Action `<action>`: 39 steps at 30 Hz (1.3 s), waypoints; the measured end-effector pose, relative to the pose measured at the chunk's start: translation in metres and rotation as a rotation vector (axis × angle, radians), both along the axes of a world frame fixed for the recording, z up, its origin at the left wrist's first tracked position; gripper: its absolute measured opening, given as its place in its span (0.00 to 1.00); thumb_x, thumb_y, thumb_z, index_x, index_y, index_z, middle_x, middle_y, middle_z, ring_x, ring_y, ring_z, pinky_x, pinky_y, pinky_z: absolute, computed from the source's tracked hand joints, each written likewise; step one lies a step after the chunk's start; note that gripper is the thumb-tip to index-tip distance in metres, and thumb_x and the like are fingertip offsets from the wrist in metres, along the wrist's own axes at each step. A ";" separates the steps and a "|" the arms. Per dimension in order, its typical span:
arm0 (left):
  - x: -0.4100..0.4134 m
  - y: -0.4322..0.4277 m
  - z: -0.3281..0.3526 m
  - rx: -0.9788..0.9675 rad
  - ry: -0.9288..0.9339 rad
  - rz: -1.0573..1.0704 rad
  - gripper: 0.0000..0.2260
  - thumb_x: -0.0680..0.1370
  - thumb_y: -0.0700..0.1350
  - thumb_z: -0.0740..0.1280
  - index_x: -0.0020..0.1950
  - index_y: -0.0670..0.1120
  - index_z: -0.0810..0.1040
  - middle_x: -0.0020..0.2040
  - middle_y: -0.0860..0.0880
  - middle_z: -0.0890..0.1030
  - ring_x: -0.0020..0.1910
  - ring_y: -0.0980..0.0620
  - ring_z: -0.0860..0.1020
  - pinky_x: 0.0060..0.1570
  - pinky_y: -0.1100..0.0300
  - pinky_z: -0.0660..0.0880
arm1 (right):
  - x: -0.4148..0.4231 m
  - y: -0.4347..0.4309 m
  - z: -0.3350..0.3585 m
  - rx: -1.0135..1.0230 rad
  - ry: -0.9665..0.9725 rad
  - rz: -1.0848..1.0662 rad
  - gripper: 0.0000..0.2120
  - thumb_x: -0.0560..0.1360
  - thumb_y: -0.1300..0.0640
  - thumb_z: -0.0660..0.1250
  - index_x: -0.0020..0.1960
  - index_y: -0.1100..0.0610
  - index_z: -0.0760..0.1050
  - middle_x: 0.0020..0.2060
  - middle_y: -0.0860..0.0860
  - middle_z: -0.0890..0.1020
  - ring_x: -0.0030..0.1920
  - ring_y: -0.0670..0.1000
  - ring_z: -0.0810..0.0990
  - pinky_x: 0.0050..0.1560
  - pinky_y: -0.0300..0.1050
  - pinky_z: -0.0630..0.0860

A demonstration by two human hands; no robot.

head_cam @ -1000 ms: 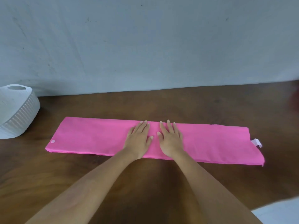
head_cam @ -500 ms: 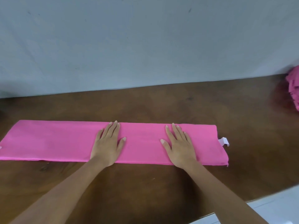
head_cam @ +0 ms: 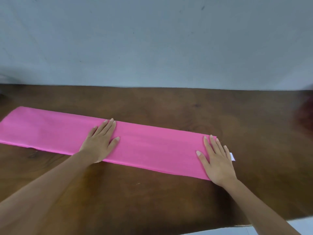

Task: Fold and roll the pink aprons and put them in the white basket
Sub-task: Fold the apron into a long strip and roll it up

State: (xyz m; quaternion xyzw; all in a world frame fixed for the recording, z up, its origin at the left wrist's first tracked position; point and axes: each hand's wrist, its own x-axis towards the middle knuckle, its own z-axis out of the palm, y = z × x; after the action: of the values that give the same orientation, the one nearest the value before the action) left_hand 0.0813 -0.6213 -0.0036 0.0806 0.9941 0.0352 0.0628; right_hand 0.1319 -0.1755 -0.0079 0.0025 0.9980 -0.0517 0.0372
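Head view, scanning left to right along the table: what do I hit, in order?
Bare left stretch of apron → left hand flat on it → right hand flat at its right end → white tag.

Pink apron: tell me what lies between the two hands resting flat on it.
Head view: only smooth folded pink apron lies between the left hand and the right hand; nothing else rests there.
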 end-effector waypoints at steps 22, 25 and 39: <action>0.206 0.059 -0.011 0.070 0.175 0.543 0.36 0.80 0.67 0.38 0.84 0.50 0.51 0.83 0.55 0.49 0.82 0.55 0.46 0.80 0.50 0.48 | 0.000 0.000 -0.002 -0.048 0.091 0.025 0.38 0.80 0.32 0.39 0.83 0.51 0.47 0.82 0.52 0.51 0.82 0.54 0.46 0.80 0.56 0.46; 0.218 0.069 -0.010 0.067 0.194 0.590 0.36 0.80 0.67 0.38 0.84 0.51 0.51 0.83 0.54 0.50 0.82 0.54 0.47 0.80 0.50 0.48 | -0.002 0.000 0.000 -0.054 0.085 0.037 0.37 0.80 0.32 0.39 0.83 0.51 0.47 0.82 0.53 0.50 0.81 0.55 0.46 0.80 0.56 0.46; 0.262 0.130 -0.016 0.120 0.172 0.755 0.35 0.79 0.67 0.35 0.84 0.53 0.49 0.84 0.54 0.47 0.83 0.50 0.43 0.80 0.46 0.43 | 0.006 0.001 0.005 -0.051 0.066 0.060 0.38 0.80 0.33 0.38 0.82 0.53 0.49 0.82 0.56 0.52 0.81 0.58 0.48 0.80 0.60 0.50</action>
State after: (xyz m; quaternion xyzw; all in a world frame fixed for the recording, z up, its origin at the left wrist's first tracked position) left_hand 0.3431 -0.4912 -0.0196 -0.2847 0.9517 0.1070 -0.0427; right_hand 0.1384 -0.1747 -0.0024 -0.0302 0.9966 -0.0760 0.0058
